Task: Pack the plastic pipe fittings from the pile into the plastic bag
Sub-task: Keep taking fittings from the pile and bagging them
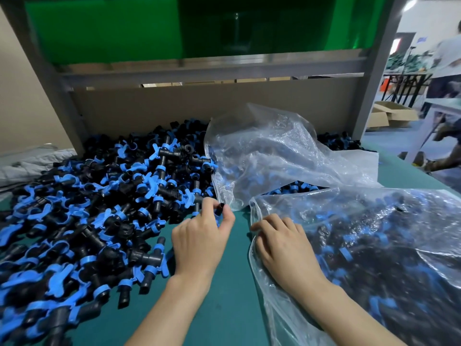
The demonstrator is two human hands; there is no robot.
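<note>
clear plastic sags at the mouth of the bag (pixel 374 236), so if your right hand (pixel 282 248), fingers relaxed flat on its rim, lets it fold, the fitting (pixel 220 206) could land on the table (pixel 224 295). your left hand (pixel 199 243) pinches that fitting between thumb and fingertips at the edge of the pile (pixel 87 208), near the bag.

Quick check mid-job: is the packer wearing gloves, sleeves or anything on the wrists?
No gloves: the left hand and right hand are both bare. No ring, watch or wristband shows. The left forearm and right forearm are bare too, with no sleeve in view down to the picture's bottom edge.
</note>
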